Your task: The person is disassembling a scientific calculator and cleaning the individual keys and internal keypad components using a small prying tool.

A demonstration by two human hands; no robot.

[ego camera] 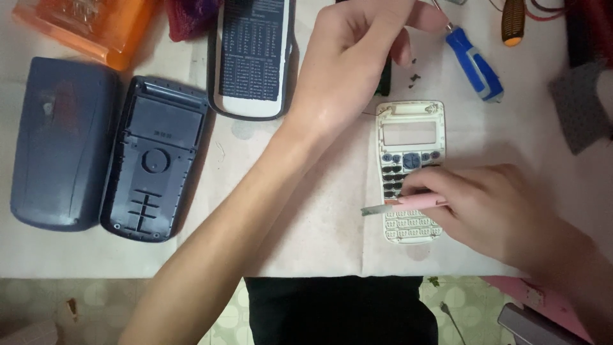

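A white calculator front panel [410, 128] lies face up on the pale table cover, with an empty display window and dark and white keys. My right hand [498, 207] rests on its right side and grips a pink-handled tool [418, 203]. The tool's metal tip [373, 209] pokes out left of the panel. My left hand [357, 61] reaches across to the top centre, fingers curled over a dark part [385, 80] that is mostly hidden. Whether it grips that part is unclear. Tiny dark screws [414, 78] lie just right of this hand.
A dark blue cover [60, 140] and a dark back shell [153, 160] lie at the left. A white panel with a printed table [252, 57] and an orange box [89, 25] sit at the top. A blue screwdriver [476, 64] and grey cloth [578, 105] lie right.
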